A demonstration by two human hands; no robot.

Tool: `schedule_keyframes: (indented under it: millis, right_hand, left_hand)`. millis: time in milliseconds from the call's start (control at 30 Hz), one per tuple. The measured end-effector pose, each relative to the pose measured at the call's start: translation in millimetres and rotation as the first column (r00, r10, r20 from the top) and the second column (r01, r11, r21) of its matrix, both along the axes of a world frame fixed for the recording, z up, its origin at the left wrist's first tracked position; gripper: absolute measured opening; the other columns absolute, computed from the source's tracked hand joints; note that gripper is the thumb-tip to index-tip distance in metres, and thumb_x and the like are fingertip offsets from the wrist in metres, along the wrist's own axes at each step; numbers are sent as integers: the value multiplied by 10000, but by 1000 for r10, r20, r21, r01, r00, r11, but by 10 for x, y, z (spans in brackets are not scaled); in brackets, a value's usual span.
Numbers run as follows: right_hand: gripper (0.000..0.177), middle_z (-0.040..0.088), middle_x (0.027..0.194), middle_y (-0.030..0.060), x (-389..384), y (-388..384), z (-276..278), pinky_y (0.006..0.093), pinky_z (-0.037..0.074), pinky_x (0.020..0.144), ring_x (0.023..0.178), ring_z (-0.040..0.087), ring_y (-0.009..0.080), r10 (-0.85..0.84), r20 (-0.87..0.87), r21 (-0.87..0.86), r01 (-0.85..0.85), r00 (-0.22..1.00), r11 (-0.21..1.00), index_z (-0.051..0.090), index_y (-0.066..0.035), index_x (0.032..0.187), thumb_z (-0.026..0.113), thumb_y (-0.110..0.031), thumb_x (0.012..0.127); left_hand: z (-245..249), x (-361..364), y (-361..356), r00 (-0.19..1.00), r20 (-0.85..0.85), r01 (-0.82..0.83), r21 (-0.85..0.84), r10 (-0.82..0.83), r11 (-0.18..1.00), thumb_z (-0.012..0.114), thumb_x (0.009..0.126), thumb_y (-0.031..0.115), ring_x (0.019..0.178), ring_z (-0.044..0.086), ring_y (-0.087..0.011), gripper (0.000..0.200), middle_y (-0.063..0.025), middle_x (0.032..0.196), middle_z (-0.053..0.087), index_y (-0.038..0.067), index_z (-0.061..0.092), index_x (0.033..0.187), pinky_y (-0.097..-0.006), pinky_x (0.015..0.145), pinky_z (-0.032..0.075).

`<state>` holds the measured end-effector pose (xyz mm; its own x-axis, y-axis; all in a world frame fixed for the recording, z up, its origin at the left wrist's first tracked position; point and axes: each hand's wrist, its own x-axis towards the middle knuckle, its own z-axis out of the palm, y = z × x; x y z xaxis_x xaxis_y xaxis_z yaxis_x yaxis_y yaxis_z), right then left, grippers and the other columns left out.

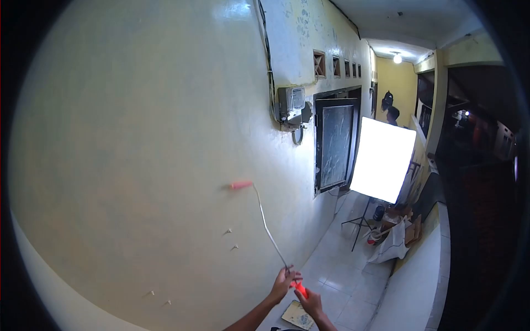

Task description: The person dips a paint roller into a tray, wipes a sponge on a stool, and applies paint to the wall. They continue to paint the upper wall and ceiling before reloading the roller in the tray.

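Observation:
A paint roller with a small pink head (241,185) lies against the cream wall (165,138), its long thin metal rod (266,226) slanting down to an orange handle (300,289). My left hand (284,282) is closed around the rod's lower end, just above the handle. Below and to the right of it, my right hand (311,301) grips the orange handle. Several small pegs (229,230) stick out of the wall below the roller head.
An electric meter (291,102) hangs on the wall beside a dark-framed window (337,143). A bright light panel (383,160) stands on a tripod (360,220). Near it lies a white sack (393,245). A stained board (298,314) is on the tiled floor. A person (392,114) is behind the panel.

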<state>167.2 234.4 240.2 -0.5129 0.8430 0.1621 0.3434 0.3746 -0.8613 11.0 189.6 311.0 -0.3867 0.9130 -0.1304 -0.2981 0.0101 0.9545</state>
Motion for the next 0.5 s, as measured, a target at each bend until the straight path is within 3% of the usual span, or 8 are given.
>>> schedule_keyframes:
  millis: [100, 133, 200, 267, 300, 367, 433, 500]
  right_hand:
    - [363, 620, 691, 226, -259, 416, 742, 405, 475, 578, 559, 571, 242, 53, -176, 102, -35, 983, 994, 685, 22, 919, 749, -335, 926]
    - [372, 616, 706, 245, -364, 607, 917, 417, 483, 590, 578, 601, 313, 84, -270, 128, -51, 959, 991, 688, 13, 976, 747, -350, 923]
    - [368, 594, 713, 224, -513, 1002, 1336, 400, 482, 613, 595, 568, 266, 173, -329, 103, -146, 928, 984, 668, 28, 1075, 712, -315, 951]
    - [396, 605, 732, 103, -552, 1279, 2055, 362, 472, 599, 615, 552, 145, 249, -339, 67, -241, 907, 968, 619, 18, 1227, 645, -311, 1009]
    - [406, 594, 742, 58, -568, 1420, 2369, 349, 471, 605, 621, 556, 136, 248, -323, 24, -255, 913, 967, 606, 1, 1258, 610, -335, 1030]
    - [447, 616, 744, 74, -666, 1738, 2800, 334, 481, 632, 644, 588, 143, 236, -393, 128, -201, 889, 971, 609, -10, 1294, 586, -376, 1038]
    - [503, 667, 779, 114, -618, 1911, 3279, 336, 499, 676, 689, 633, 163, 193, -357, 223, -117, 914, 968, 596, -25, 1352, 577, -414, 1034]
    - [546, 706, 833, 173, -647, 2105, 3462, 355, 515, 711, 737, 678, 190, 171, -389, 291, -56, 905, 955, 576, -27, 1392, 578, -434, 1028]
  left_hand:
    - [538, -334, 489, 989, -142, -11, 218, 43, 976, 401, 1112, 165, 1031, 698, -248, 395, -165, 1130, 635, -10, 366, 1464, -359, 897, 581]
    - [775, -452, 698, 976, -202, -20, 282, 79, 959, 393, 1109, 137, 975, 703, -235, 362, -144, 1057, 651, -6, 411, 1441, -364, 893, 585]
    - [1423, -590, 1064, 947, -300, -2, 359, 117, 933, 389, 1093, 93, 942, 698, -217, 340, -122, 982, 640, -10, 447, 1411, -346, 838, 602]
    - [2140, -606, 1356, 951, -277, 2, 441, 134, 897, 406, 1080, 83, 846, 697, -217, 326, -107, 937, 619, -27, 459, 1382, -343, 759, 617]
    - [2359, -683, 1576, 935, -312, 6, 492, 170, 871, 422, 1080, 100, 829, 714, -239, 313, -110, 938, 622, -27, 460, 1363, -338, 742, 615]
    - [2855, -753, 1884, 909, -357, 10, 537, 216, 843, 442, 1090, 152, 824, 737, -266, 292, -118, 961, 640, -23, 461, 1323, -329, 715, 616]
    - [3289, -785, 2093, 914, -345, 3, 529, 212, 849, 445, 1102, 216, 871, 753, -289, 316, -126, 985, 654, -1, 467, 1330, -343, 703, 621]
    - [3622, -732, 2188, 919, -351, 33, 524, 181, 851, 432, 1104, 218, 862, 753, -280, 320, -118, 978, 650, 8, 472, 1343, -351, 705, 624]
